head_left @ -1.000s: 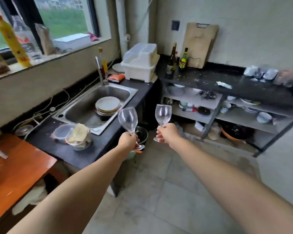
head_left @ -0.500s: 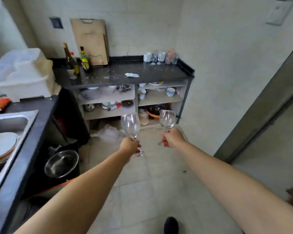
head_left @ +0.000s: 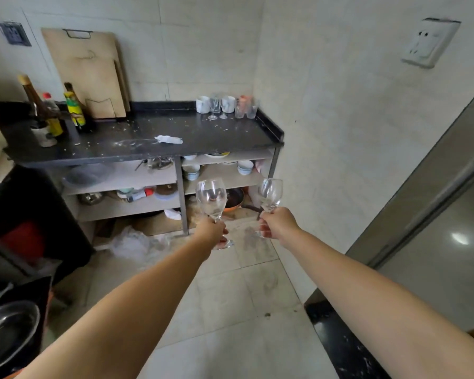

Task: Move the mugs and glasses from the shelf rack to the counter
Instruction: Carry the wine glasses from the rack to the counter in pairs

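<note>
My left hand (head_left: 212, 232) grips the stem of a clear wine glass (head_left: 211, 198), held upright in mid-air. My right hand (head_left: 278, 222) grips the stem of a second clear wine glass (head_left: 270, 194), also upright. Both glasses hang in front of the lower shelves, below the dark counter (head_left: 137, 140). At the counter's back right corner stand white mugs (head_left: 203, 104), two small stemmed glasses (head_left: 214, 108) and several tumblers (head_left: 245, 108).
Bottles (head_left: 74, 108) and a wooden cutting board (head_left: 91, 72) stand at the counter's back left; a crumpled white scrap (head_left: 169, 139) lies mid-counter. Shelves below hold bowls (head_left: 244, 166), a pan (head_left: 234, 199) and lids. A steel bowl (head_left: 8, 332) sits at lower left, a wall at right.
The view has swung right from the sink toward the counter and come closer to it. Both hands keep the wine glasses upright, now spread a little wider apart.
</note>
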{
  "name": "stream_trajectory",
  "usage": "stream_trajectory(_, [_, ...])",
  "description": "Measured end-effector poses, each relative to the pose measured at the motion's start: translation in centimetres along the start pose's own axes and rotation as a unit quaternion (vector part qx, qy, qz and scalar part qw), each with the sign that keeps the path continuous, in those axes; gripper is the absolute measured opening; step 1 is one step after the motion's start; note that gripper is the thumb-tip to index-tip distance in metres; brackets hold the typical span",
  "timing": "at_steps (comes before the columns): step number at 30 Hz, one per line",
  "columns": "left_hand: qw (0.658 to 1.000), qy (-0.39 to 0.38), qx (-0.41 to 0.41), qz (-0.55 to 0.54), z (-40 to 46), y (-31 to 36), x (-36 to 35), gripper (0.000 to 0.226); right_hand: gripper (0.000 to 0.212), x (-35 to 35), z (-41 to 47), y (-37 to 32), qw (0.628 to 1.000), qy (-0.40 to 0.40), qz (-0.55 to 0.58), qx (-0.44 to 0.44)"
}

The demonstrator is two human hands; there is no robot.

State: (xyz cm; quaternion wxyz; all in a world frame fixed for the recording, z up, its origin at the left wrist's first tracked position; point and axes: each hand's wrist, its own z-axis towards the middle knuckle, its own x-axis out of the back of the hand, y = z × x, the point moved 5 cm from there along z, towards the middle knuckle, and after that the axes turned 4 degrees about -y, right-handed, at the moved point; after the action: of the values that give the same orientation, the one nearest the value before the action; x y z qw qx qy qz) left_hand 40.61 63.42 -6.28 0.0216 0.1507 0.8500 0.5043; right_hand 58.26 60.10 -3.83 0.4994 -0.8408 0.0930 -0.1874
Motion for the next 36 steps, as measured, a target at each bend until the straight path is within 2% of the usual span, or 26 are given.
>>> stream_trajectory(5, [1.0,-0.005,-0.007,0.012,5.9,3.3,-1.4,0.011,0.008,1.0,6.9,-2.0,1.0,-0.005,0.012,-0.01])
stream_trajectory(8, [0.999,0.002,-0.021,0.027,10.9,5.8,-1.3,0.016,0.019,0.4,11.9,-4.0,1.0,-0.003,0.008,-0.013])
stream_trajectory(13, [0.997,0.009,-0.041,0.068,20.6,11.1,-0.4,0.027,0.008,-1.1,20.9,-8.6,1.0,0.007,0.016,-0.008])
stream_trajectory(15, [0.996,0.0,-0.037,0.084,23.5,13.4,0.0,0.023,0.011,-1.4,23.6,-10.4,1.0,0.009,0.02,-0.013])
stream_trajectory(18, [0.993,-0.006,-0.047,0.11,28.8,17.7,1.0,0.03,0.013,-1.8,28.2,-14.4,1.0,0.008,0.012,-0.003])
stream_trajectory(23, [0.995,-0.016,-0.04,0.092,35.5,21.9,1.0,0.017,0.012,-2.2,35.6,-17.5,1.0,0.018,-0.002,-0.015])
stream_trajectory(25, [0.995,-0.022,-0.04,0.088,38.4,23.3,0.6,0.019,0.007,-2.2,39.0,-18.9,1.0,0.016,-0.011,-0.019])
stream_trajectory(30, [0.997,-0.029,-0.027,0.059,45.9,25.9,-1.0,0.027,0.018,-1.7,47.1,-21.6,1.0,0.009,-0.025,-0.01])
stream_trajectory(33, [0.997,-0.024,-0.029,0.07,52.1,28.3,-2.6,0.023,0.012,-1.4,54.1,-23.4,1.0,-0.002,-0.015,-0.011])
stream_trajectory(36, [0.997,-0.012,-0.029,0.072,59.4,31.4,-4.5,0.018,0.014,-0.8,62.5,-25.6,0.999,-0.032,0.014,-0.022])
